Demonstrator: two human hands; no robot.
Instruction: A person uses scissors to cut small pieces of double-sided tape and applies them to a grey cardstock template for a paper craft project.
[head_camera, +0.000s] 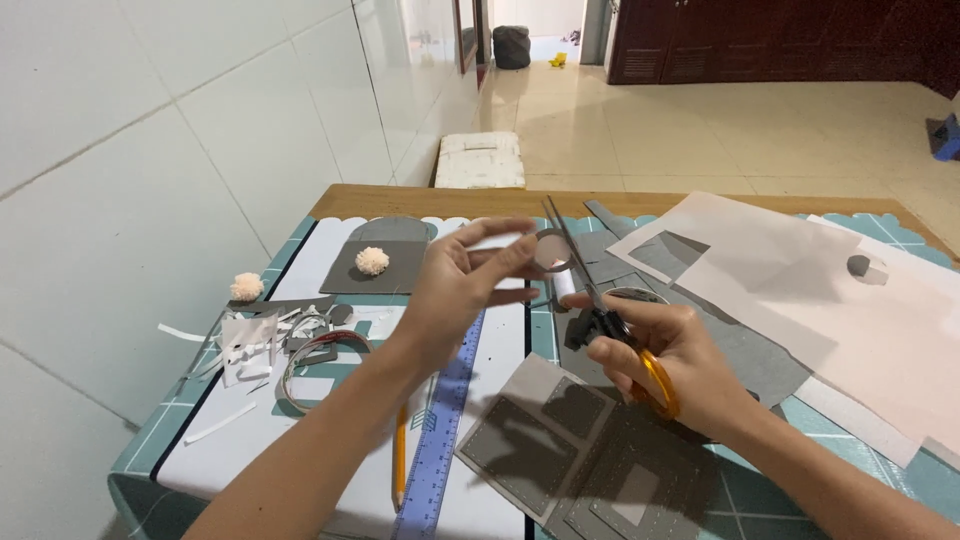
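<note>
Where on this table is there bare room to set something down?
Bare white sheet between the ruler and the mat's black line, and pale paper at right. Crowded: scraps at left, grey card pieces under the right hand.

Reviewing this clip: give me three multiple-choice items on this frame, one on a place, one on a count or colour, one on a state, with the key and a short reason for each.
1. Where does the pencil lie?
A. just left of the blue ruler
B. on the floor
C. under the pink paper

2. How many fluffy pompoms are on the table?
A. none
B. two
C. five

3. What does the right hand hold?
A. orange-handled scissors
B. a glue bottle
C. nothing

Key: 1 A, the pencil lies alongside the ruler's left edge. 2 B, one pompom sits on a grey card, another near the wall. 3 A, fingers are through the orange handles, blades pointing up beside the left hand.
</note>
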